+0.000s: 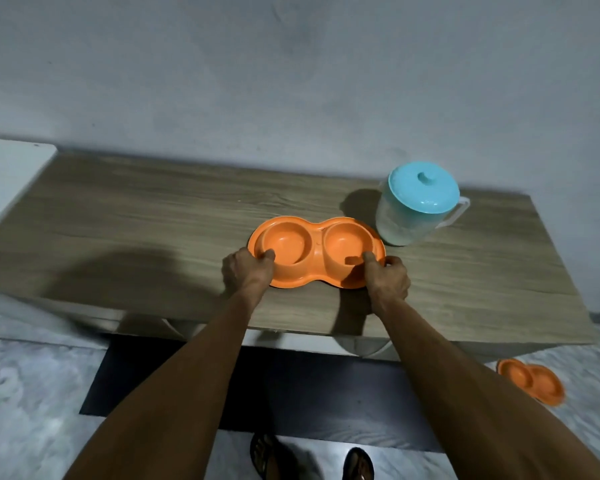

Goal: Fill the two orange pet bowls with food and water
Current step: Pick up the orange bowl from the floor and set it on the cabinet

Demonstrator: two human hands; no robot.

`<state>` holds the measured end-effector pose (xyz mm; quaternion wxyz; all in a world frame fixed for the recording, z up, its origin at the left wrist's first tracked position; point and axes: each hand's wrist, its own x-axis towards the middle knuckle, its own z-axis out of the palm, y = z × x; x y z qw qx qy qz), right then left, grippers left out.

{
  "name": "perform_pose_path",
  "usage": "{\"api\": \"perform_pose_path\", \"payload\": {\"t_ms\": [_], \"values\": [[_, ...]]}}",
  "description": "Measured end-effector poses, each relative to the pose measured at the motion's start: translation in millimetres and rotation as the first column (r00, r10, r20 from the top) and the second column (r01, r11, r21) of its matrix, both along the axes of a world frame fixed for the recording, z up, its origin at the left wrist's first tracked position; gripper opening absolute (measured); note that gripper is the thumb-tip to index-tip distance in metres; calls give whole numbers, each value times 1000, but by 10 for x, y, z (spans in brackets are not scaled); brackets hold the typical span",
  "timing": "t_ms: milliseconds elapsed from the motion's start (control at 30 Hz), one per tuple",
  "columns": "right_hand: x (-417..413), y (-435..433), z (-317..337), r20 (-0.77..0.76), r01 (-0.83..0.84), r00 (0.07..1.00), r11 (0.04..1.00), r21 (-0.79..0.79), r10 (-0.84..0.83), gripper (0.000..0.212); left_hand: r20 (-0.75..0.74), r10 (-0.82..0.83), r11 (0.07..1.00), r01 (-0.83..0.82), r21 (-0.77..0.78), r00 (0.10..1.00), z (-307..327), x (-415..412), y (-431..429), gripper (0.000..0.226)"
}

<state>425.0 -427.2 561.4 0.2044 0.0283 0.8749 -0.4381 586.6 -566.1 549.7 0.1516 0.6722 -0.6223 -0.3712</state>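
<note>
The near rim of the orange double bowl (316,261) is gripped at both ends. The left grip (248,271) is closed on the rim at 8 o'clock of the bowl, with the thumb hooked over into the left well; its fingers are hidden beneath the rim. The right grip (388,278) is closed on the rim at 4 o'clock, with the thumb laid inside the right well and one finger curled round the outer edge; the remaining fingers are hidden. Only bare orange bottom is seen in each well.

The bowl is set flat on the wooden worktop (136,220), right of centre. At 2 o'clock of the bowl, just beside it, a translucent pitcher (406,223) with a teal lid (423,192) is stood upright, handle turned to the right. Its contents cannot be made out.

At 4 o'clock, on the floor past the worktop corner, a second orange double bowl (530,381) is seen, blurred. A dark mat (257,393) is partly hidden under the worktop. At 6 o'clock, two sandalled feet (267,459) are cut off by the frame edge. At 9 o'clock, a white surface (11,174) is cut off.
</note>
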Motion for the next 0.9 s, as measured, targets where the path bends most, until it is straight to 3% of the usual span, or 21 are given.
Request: {"api": "perform_pose_path", "payload": {"t_ms": [500,900], "values": [[204,68,-24,-22,21,1000,1000,-14,-22,57,42,-68,997,70,-40,997,85,243,0,61],[1133,460,91,-70,-54,996,990,-131,45,45,-134,70,993,-82,-84,988,294,1311,285,50]]}}
